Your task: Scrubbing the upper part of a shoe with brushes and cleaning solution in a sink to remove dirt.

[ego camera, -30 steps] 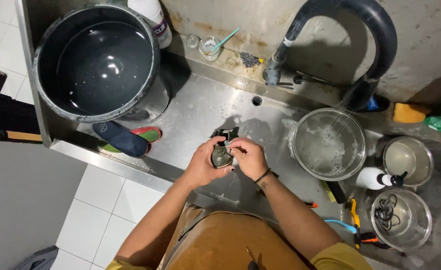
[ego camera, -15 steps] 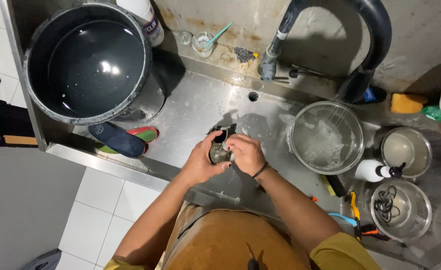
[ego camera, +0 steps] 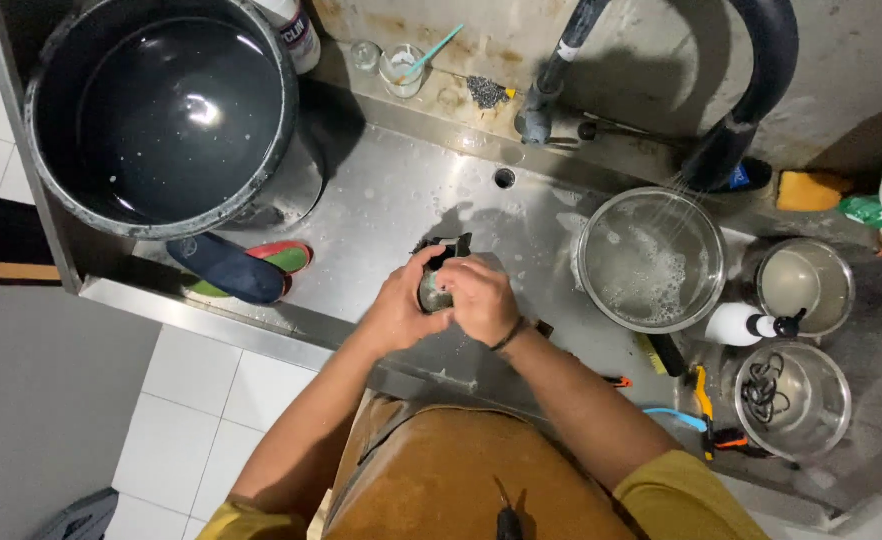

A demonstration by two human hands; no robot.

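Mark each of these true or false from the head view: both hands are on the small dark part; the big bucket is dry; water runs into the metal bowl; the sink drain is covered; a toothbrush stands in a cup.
1. Both hands, left hand and right hand, are on the small dark part. True.
2. The big bucket is dry. False: it holds water with a few suds.
3. Water runs from the hose into the metal bowl. True.
4. The sink drain is covered. False: it lies open.
5. A toothbrush stands in a cup. True.
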